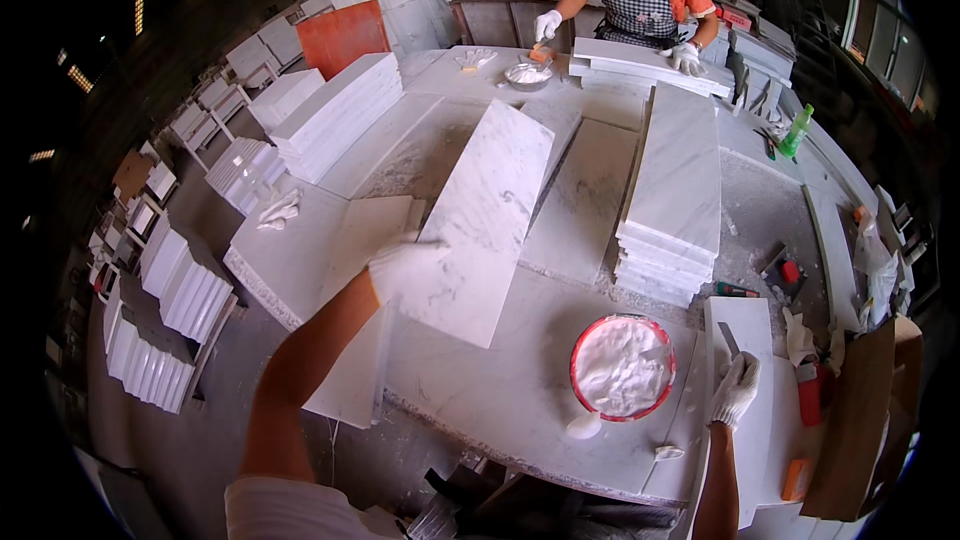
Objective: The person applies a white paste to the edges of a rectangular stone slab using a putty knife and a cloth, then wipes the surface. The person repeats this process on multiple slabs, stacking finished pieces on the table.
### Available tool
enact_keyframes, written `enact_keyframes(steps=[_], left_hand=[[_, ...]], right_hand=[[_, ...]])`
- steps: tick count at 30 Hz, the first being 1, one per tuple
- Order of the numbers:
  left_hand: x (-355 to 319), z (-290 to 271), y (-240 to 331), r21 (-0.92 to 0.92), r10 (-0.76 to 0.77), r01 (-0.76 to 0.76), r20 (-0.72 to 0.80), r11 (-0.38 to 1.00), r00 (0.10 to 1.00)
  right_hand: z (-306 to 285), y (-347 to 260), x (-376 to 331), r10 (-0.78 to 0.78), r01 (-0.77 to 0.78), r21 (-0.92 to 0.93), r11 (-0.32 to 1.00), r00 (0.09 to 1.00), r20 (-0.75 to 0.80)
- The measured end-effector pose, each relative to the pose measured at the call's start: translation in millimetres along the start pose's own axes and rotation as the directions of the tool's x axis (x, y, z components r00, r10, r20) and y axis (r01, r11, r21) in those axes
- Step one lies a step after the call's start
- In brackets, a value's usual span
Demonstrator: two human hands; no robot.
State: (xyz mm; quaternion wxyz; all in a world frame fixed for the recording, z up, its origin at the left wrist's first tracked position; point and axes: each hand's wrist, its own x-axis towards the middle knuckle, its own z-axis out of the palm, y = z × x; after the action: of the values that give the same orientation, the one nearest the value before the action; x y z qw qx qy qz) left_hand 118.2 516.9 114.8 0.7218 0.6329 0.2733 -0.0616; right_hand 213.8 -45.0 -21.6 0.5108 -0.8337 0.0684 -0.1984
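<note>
My left hand (402, 272), in a white glove, is at the left edge of a white marble slab (490, 210) with grey veins and seems to grip it; the fingers are somewhat blurred. The slab lies slantwise across the middle of the worktable, overlapping another slab (552, 122) behind it. In my right hand (737, 392), also gloved, is a putty knife (728, 340), its blade pointing away from me over a narrow white slab (740, 318). Between my hands stands a red-rimmed bowl (574, 380) of white paste (622, 365), with another blade resting in the paste.
A stack of slabs (672, 180) stands right of centre, another (345, 120) at the far left. Across the table, a co-worker in a checked apron (640, 5) handles slabs beside a smaller paste bowl (528, 85). A green bottle (797, 130) and a cardboard box (865, 420) are at right.
</note>
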Motion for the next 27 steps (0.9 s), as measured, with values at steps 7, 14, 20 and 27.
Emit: enact_keyframes(steps=[7,14,20,27], left_hand=[[-133.7,-65.4,-60.6,-0.090,-0.015,-0.008,-0.243,0.996,0.970],[-216.5,-103.9,-83.0,-0.262,0.132,-0.182,-0.195,0.948,0.972],[-241.2,-83.5,-84.5,-0.328,0.299,-0.339,-0.167,0.882,0.939],[-218.5,-144.0,-133.1,-0.284,0.150,-0.200,-0.189,0.938,0.970]], right_hand=[[-1.5,9.3,2.8,-0.103,0.102,-0.024,0.994,0.995,-0.016],[2.9,14.1,4.3,-0.119,0.120,0.015,0.993,0.993,-0.013],[2.3,20.8,6.6,-0.088,0.088,0.024,0.996,0.996,-0.022],[1.1,38.5,9.9,-0.067,0.070,0.057,0.996,0.996,-0.051]])
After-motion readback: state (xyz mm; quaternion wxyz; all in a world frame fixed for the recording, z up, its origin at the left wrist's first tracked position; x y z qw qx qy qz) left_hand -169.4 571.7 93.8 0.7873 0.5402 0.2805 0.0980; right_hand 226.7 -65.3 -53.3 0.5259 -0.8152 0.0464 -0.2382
